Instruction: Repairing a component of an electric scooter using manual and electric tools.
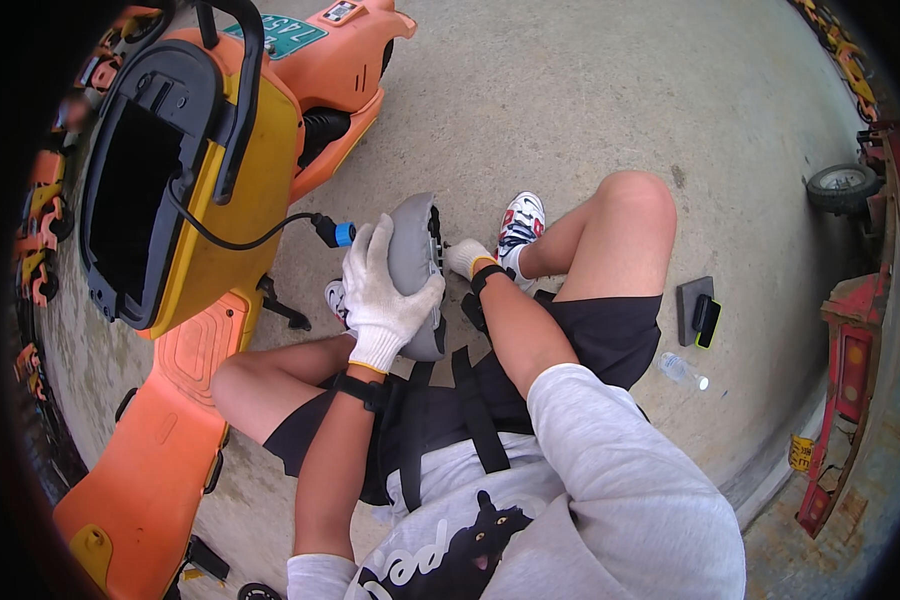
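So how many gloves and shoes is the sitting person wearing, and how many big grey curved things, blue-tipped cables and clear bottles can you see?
White gloves: 2
Shoes: 2
Big grey curved thing: 1
Blue-tipped cable: 1
Clear bottle: 1
Total: 7

Soft daylight falls evenly, while fisheye distortion bends the dark-rimmed edges.

The left hand (378, 300), in a white knitted glove, reaches forward with its back up, fingers extended and thumb spread to the right. The right hand (464, 259), in a matching glove, curls inward, its fingertips hard to make out. The bare left forearm (328, 490) points forward; the bare right forearm (522, 325) slants leftward, both black-strapped at the wrist.
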`<state>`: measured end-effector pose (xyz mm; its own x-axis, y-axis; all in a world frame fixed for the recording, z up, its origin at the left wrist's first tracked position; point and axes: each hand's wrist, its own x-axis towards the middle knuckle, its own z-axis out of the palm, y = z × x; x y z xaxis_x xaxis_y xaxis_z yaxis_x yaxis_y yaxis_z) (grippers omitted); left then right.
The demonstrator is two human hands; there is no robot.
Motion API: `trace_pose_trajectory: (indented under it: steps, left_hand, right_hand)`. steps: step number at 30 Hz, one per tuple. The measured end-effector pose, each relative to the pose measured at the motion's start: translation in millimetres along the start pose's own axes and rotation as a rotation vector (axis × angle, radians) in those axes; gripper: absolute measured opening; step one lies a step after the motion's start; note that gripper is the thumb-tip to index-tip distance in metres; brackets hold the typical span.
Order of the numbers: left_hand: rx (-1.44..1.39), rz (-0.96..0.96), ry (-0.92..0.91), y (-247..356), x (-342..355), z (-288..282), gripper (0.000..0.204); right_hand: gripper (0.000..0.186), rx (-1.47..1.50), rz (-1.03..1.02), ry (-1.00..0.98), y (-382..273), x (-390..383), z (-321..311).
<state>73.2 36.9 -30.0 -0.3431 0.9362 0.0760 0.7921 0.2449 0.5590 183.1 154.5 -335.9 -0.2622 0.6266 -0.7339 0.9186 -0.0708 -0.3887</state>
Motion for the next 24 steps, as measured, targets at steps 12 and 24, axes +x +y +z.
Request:
trace_pose_trajectory:
  steps: [12,24]
  left_hand:
    - [0.06,-0.087,0.026,-31.1,-20.1,-10.5,0.092]
    - [0.047,-0.081,0.027,-24.8,-16.8,-14.6,0.094]
  right_hand:
    - [0.032,-0.01,-0.113,-0.422,-60.5,-57.1,-29.6]
    - [0.034,0.215,0.071,-0.376,-78.7,-94.4,-57.9]
